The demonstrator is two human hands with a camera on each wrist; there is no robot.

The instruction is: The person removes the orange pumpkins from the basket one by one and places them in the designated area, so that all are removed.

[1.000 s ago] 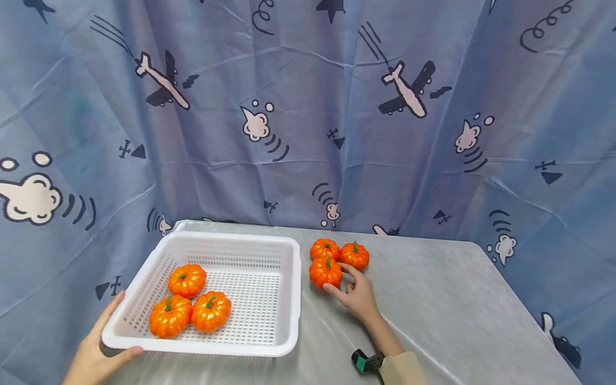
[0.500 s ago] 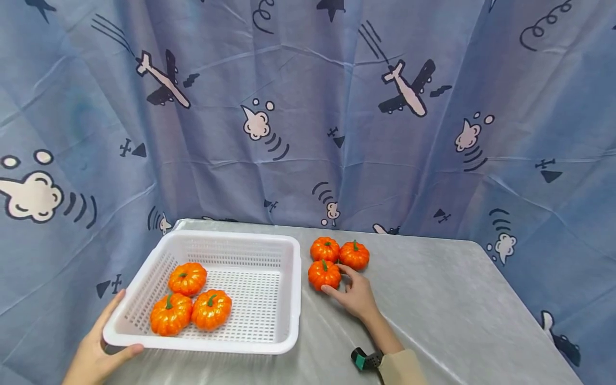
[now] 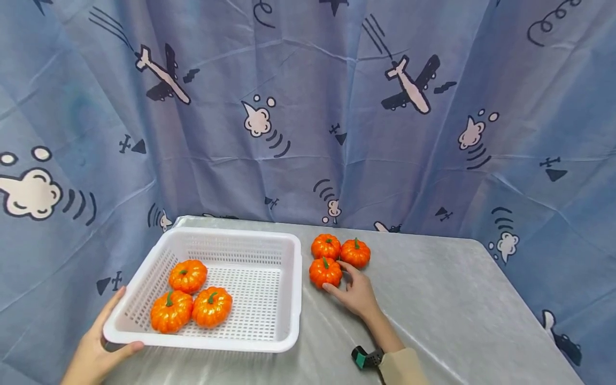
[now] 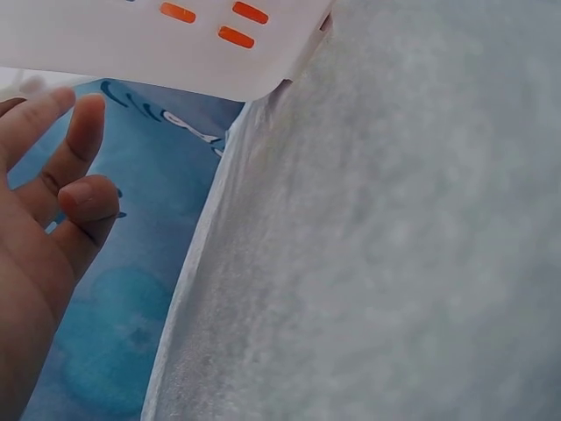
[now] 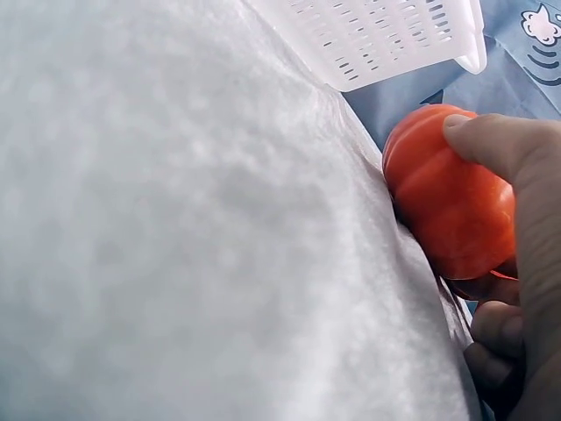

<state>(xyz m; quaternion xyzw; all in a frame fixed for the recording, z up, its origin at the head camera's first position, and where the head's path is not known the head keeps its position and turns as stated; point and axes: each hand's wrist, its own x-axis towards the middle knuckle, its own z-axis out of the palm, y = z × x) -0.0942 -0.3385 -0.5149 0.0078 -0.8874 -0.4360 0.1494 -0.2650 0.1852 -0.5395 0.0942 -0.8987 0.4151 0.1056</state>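
My right hand (image 3: 356, 293) pinches a small orange pumpkin (image 3: 324, 272) with a green stem, thumb on its near side and a finger at its right. The right wrist view shows the thumb pressing the held pumpkin (image 5: 449, 193). Just behind it sit two more pumpkins, one at the back left (image 3: 325, 246) and one at the back right (image 3: 355, 253). My left hand (image 3: 93, 350) grips the near left corner of a white plastic basket (image 3: 299, 278), thumb on the front rim. Three pumpkins (image 3: 171, 313) lie in the basket's left part.
A grey cloth-like cover lies over the table (image 3: 423, 305), whose edge shows beside the left hand. A blue curtain (image 3: 308, 107) printed with planes hangs behind. A dark wristband (image 3: 367, 359) is on the right wrist.
The pinched pumpkin has shifted slightly toward me, leaving it a bit further from the pumpkins behind. Both hands keep about the same places; the head view tilts slightly.
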